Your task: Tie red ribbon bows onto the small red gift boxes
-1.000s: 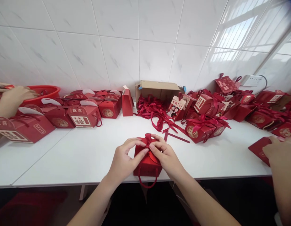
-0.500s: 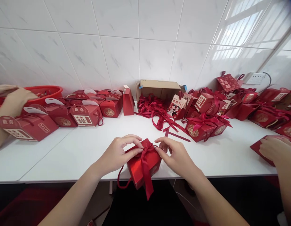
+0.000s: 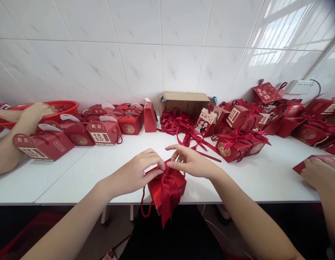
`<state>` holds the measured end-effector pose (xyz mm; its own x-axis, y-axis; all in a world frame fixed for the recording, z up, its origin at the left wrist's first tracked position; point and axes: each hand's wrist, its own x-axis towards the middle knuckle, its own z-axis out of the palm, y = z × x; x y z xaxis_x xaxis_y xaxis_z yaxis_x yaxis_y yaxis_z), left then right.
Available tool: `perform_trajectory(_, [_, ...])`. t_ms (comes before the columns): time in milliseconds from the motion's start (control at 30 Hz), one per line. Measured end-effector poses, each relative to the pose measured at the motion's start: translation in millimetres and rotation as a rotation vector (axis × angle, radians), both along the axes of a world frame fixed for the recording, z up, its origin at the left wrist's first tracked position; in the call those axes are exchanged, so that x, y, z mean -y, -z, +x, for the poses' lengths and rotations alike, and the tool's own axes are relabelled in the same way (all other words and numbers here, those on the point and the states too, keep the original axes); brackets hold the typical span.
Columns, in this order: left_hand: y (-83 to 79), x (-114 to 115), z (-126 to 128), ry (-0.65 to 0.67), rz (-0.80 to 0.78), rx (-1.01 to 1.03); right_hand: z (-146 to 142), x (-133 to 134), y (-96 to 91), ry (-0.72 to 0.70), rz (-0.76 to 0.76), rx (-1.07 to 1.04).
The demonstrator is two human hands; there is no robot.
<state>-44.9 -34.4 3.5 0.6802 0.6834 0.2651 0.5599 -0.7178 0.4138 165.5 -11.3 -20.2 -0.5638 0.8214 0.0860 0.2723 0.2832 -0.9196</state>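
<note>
At the table's front edge, partly overhanging it, is a red gift box (image 3: 155,196) with a cord handle at its left side. A dark red satin ribbon (image 3: 167,195) is tied over its top, with its tails hanging down the front. My left hand (image 3: 141,171) pinches the ribbon at the left of the knot, thumb and index finger together. From the right, my right hand (image 3: 189,161) closes thumb and fingertips on the ribbon just above the knot. The fingers partly hide the knot.
A cardboard box (image 3: 187,96) spills loose ribbons (image 3: 178,122) at the back. Red gift boxes (image 3: 103,130) line the left, beside a red basin (image 3: 72,107). Ribboned boxes (image 3: 233,150) stand right. Other people's hands (image 3: 37,112) work at the left and at a box on the far right.
My right hand has moved left, from the box's right side onto the ribbon at the knot. The ribbon tails hang differently. My left hand keeps its pinch.
</note>
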Motion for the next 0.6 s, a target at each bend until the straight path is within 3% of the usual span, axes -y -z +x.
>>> perform_trajectory(133, [-3.7,-2,-4,0.002,0.025,-0.063,1,2,2.8,-0.045,0.107,-0.045])
perform_trajectory(367, [-2.2,-5,-9,-0.016,0.02,-0.091,9,20,7.9,-0.137,0.631,0.141])
perform_trajectory(600, [-4.7,-6,-13,-0.033,-0.027,-0.082,6,27,13.1,-0.225,0.77,0.348])
